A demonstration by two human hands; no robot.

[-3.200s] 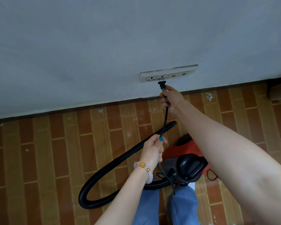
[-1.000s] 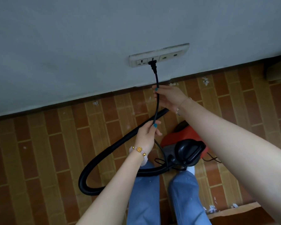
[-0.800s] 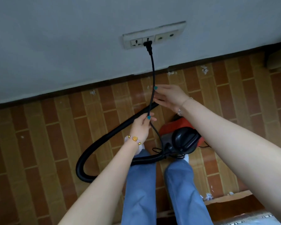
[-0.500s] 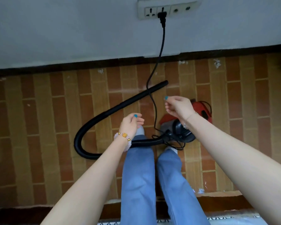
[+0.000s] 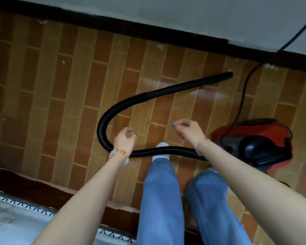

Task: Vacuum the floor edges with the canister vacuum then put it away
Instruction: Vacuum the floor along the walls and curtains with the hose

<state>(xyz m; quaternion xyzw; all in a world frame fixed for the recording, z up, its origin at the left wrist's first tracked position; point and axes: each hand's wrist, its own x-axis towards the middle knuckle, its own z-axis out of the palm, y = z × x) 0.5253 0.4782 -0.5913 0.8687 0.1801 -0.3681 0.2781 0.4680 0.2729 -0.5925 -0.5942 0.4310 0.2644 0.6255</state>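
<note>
Red canister vacuum [image 5: 265, 133] sits by my right foot, hose [image 5: 101, 129] looped ahead (cord [image 5: 242, 96] climbing the wall), so my left hand [image 5: 125, 141] and right hand [image 5: 187, 132] hover loosely curled, empty, ready to lift it.

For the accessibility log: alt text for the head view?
The left hand and right hand hover empty, fingers loosely curled, above a black hose looped on the floor. The red canister vacuum sits to the right, its cord running up the wall.

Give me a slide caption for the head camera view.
Left hand and right hand hover empty above the black hose looped on the floor; red vacuum beside it, cord up the wall.
</note>
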